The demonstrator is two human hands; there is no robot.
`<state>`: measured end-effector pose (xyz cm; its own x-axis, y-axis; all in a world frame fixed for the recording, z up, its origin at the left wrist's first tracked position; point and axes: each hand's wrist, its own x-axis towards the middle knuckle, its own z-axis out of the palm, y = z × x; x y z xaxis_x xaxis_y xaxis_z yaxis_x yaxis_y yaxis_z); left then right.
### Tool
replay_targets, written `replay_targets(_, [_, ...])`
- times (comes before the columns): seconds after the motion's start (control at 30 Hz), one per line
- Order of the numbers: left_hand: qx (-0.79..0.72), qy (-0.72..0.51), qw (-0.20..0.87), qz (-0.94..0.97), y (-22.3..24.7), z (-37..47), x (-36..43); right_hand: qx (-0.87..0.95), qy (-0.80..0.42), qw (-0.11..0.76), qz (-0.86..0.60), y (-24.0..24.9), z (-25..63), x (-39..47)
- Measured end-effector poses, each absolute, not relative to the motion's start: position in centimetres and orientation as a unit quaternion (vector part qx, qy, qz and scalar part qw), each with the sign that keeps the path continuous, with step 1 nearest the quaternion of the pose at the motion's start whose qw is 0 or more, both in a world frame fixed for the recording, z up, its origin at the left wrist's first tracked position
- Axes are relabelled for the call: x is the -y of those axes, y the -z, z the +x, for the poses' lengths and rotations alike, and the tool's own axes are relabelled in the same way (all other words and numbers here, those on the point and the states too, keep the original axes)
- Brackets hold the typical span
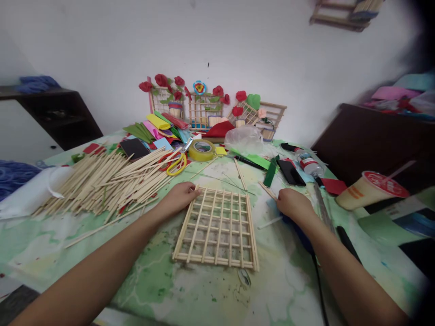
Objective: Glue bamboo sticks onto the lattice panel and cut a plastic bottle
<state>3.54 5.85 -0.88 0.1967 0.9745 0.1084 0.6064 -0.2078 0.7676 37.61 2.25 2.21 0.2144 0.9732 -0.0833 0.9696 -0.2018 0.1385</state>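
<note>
A lattice of pale wooden sticks (220, 226) lies on the green and white tablecloth (146, 285) in front of me. At its upper left corner is my left hand (181, 197), its fingers closed on the frame's edge. Right of the lattice, my right hand (294, 203) is closed around a short wooden stick (268, 190) that points up and left. Under that hand sits a dark blue tool (299, 233) with a black cord, mostly hidden. A thin white stick (270, 222) lies between the lattice and this tool.
Loose sticks (98, 185) are piled at the left. Yellow-handled scissors (176, 164), a tape roll (201, 149), a phone (291, 173) and a bottle (309, 163) lie farther back. A drink cup (370, 188) is at the right. Stick frames with paper flowers (205, 106) lean against the wall.
</note>
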Motion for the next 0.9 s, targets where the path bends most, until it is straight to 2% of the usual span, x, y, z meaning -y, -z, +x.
replay_targets(0.2, [-0.556,-0.282,0.351,0.699,0.8,3.4,-5.7,-0.645,0.004,0.084,0.760,-2.2,38.0,-2.8])
replay_targets(0.43, [-0.537,-0.242,0.426,0.687,1.0,3.2,-5.8,-0.695,0.028,0.004,0.718,-3.1,38.0,-2.6])
replay_targets(0.5, [-0.536,-0.212,0.442,0.687,1.1,3.1,-5.9,-0.719,0.053,-0.087,0.687,-3.1,38.0,-2.7])
replay_targets(0.63, [-0.541,-0.178,0.397,0.720,0.9,3.2,-5.7,-0.682,0.093,-0.442,0.576,-3.3,36.7,-2.5])
replay_targets(0.7, [-0.544,-0.184,0.340,0.745,0.7,3.3,-5.6,-0.646,0.094,-0.554,0.517,-3.5,35.5,-2.0])
replay_targets(0.73, [-0.547,-0.198,0.302,0.755,0.6,3.4,-5.5,-0.648,0.090,-0.565,0.502,-3.6,34.8,-1.7])
replay_targets(0.77, [-0.549,-0.220,0.264,0.762,0.5,3.5,-5.5,-0.672,0.091,-0.537,0.502,-3.6,34.2,-1.4])
replay_targets(0.83, [-0.544,-0.284,0.208,0.761,0.2,3.6,-5.3,-0.744,0.079,-0.430,0.505,-3.5,32.9,-0.8])
replay_targets(0.9, [-0.524,-0.347,0.198,0.752,-0.2,3.7,-5.2,-0.808,0.070,-0.300,0.503,-3.2,31.7,-0.3])
